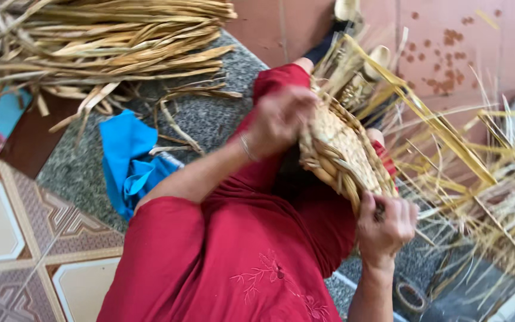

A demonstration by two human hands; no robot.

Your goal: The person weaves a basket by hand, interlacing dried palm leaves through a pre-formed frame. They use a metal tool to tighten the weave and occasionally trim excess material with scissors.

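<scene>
A half-woven straw basket (pixel 344 152) rests on my lap over red trousers (pixel 239 250), tilted on its edge. My left hand (pixel 281 119) grips its upper rim, a thin bangle on the wrist. My right hand (pixel 385 223) is closed on the lower rim and a strand there. Long loose straw strands (pixel 448 143) fan out from the basket to the right.
A big bundle of dried straw (pixel 108 42) lies at the top left on a grey mat (pixel 210 113). A blue cloth (pixel 129 161) sits beside my leg. Patterned floor tiles (pixel 25 238) fill the lower left. Sandalled feet (pixel 359 36) show beyond the basket.
</scene>
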